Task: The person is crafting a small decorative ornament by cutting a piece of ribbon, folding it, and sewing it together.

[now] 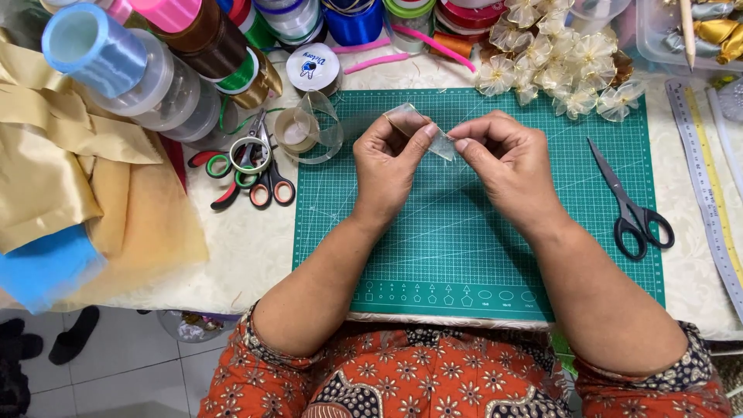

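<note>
Both hands meet above the green cutting mat [480, 255]. My left hand [391, 166] pinches a small piece of sheer pale ribbon [422, 128] between thumb and fingers. My right hand [511, 162] grips the same ribbon piece at its right end, fingertips touching the left thumb. The ribbon is folded and partly hidden by the fingers.
Black scissors [631, 205] lie on the mat's right side. A heap of sheer ribbon flowers [557, 62] sits behind. Ribbon spools [178, 70] crowd the back left, with a clear ribbon roll [309, 128] and colourful scissors [251, 166]. Gold fabric [70, 170] lies left, rulers [708, 186] right.
</note>
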